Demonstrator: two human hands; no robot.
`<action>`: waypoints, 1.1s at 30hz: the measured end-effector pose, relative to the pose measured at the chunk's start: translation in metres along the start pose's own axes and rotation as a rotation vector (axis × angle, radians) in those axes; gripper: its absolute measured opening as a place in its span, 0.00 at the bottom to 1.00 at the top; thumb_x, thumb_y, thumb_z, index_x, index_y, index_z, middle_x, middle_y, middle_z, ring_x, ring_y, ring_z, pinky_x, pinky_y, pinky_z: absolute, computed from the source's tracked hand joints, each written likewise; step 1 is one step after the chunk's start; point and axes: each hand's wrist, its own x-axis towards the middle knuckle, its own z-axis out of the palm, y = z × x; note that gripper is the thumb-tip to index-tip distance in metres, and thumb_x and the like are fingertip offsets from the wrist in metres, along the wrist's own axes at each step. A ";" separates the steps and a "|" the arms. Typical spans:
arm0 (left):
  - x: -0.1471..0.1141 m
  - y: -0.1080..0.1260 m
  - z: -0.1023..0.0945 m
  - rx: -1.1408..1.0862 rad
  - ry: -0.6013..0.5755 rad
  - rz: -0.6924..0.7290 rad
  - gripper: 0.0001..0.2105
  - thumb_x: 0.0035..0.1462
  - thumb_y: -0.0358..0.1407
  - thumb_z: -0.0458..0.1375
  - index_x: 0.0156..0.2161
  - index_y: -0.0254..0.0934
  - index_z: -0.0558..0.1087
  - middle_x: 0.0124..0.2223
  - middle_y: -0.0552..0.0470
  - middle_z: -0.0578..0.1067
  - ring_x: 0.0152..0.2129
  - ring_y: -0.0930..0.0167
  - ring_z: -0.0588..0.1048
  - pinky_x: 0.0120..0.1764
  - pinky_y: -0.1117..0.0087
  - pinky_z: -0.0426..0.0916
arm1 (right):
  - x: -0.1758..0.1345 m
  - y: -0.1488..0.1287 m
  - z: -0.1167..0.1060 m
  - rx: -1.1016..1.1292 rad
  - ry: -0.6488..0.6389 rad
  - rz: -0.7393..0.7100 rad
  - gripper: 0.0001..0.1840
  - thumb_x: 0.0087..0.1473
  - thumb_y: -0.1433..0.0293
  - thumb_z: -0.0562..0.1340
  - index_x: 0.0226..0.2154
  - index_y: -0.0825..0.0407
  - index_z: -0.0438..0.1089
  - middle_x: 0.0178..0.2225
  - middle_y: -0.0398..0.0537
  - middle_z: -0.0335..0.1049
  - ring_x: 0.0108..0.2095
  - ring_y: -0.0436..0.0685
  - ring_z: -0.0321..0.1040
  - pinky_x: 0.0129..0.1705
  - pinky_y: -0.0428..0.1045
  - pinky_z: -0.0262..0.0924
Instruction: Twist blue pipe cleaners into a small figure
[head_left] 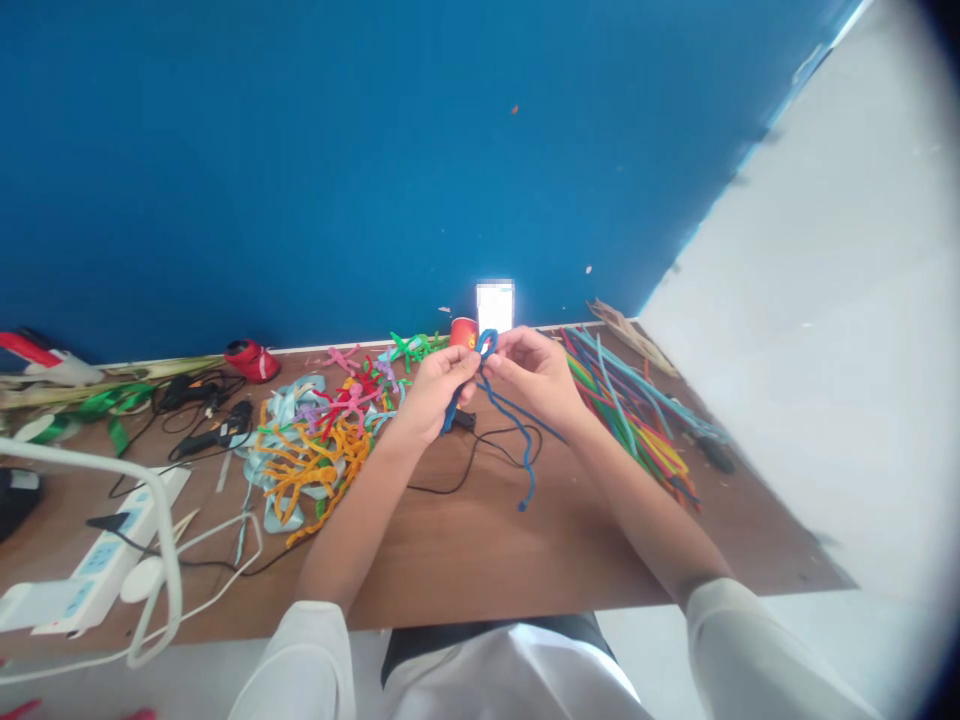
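Over the bench (517,565), nearer its far edge, your left hand (444,385) and right hand (541,375) pinch a fuzzy blue stem (493,341). You seem to be making a loop; next needs a firm hold (fingers hide the crossing). Your left hand partly hides the red cup (463,331).

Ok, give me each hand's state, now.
Left hand: closed, pinching the looped blue fuzzy piece between thumb and fingers.
Right hand: closed, fingertips pinching the same piece at its loop.
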 end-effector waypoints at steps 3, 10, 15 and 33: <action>-0.001 0.001 0.001 -0.069 -0.037 -0.056 0.17 0.50 0.47 0.68 0.31 0.35 0.71 0.21 0.59 0.64 0.16 0.81 0.58 0.20 0.76 0.50 | -0.001 -0.001 0.000 -0.100 0.038 -0.037 0.13 0.53 0.60 0.71 0.36 0.49 0.72 0.29 0.42 0.75 0.29 0.52 0.71 0.35 0.50 0.65; -0.003 -0.002 0.007 -0.020 -0.009 -0.037 0.20 0.49 0.51 0.68 0.30 0.35 0.70 0.19 0.60 0.63 0.15 0.80 0.58 0.19 0.77 0.50 | -0.007 -0.003 0.003 -0.284 0.104 -0.123 0.09 0.57 0.63 0.67 0.31 0.50 0.69 0.25 0.40 0.71 0.24 0.50 0.66 0.28 0.48 0.58; -0.002 -0.004 0.008 -0.028 -0.009 -0.034 0.20 0.49 0.50 0.69 0.30 0.35 0.70 0.19 0.61 0.62 0.15 0.80 0.58 0.19 0.77 0.51 | -0.010 -0.004 0.005 -0.449 0.168 -0.242 0.09 0.58 0.66 0.65 0.29 0.49 0.68 0.23 0.39 0.70 0.22 0.49 0.63 0.26 0.48 0.55; -0.001 -0.008 0.007 -0.103 0.017 -0.020 0.20 0.49 0.48 0.70 0.30 0.33 0.71 0.19 0.60 0.64 0.15 0.82 0.59 0.19 0.80 0.52 | -0.001 -0.004 -0.003 0.007 -0.009 0.061 0.12 0.58 0.59 0.67 0.30 0.50 0.71 0.23 0.39 0.69 0.24 0.47 0.62 0.28 0.46 0.57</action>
